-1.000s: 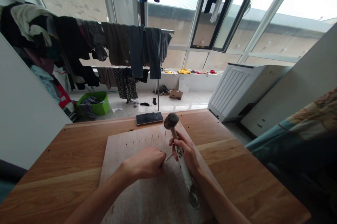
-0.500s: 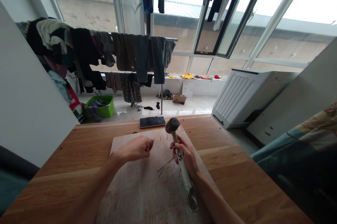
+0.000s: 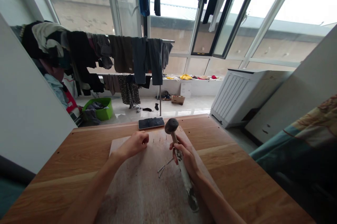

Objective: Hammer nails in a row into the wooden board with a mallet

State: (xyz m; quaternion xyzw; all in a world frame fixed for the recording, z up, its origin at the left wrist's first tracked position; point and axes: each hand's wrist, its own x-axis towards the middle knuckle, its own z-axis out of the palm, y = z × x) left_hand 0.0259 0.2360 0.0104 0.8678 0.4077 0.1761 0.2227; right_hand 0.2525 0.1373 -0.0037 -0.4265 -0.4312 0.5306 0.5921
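My right hand (image 3: 185, 152) grips a hammer (image 3: 181, 162) with a thick dark head and a worn, pale-painted handle. Its head points away from me, above the far part of a wooden board (image 3: 137, 185). Three nails (image 3: 159, 139) stand upright in a row near the board's far edge. Just left of that row is my left hand (image 3: 137, 144), its fingers curled closed; whether a nail is inside them is hidden. Loose nails (image 3: 161, 171) lie on the board between my hands, left of the hammer handle.
Beneath the board is a wood-grain table (image 3: 231, 171). A dark phone (image 3: 151, 123) lies at its far edge. Beyond stand a drying rack with clothes (image 3: 121, 52), a green basin (image 3: 105, 110) and a white appliance (image 3: 231, 94). A curtain (image 3: 300, 139) hangs at the right.
My left hand has shifted slightly left and away from me, so the leftmost standing nail now shows clear of its fingers. The right hand and hammer have barely moved. The view has tilted slightly.
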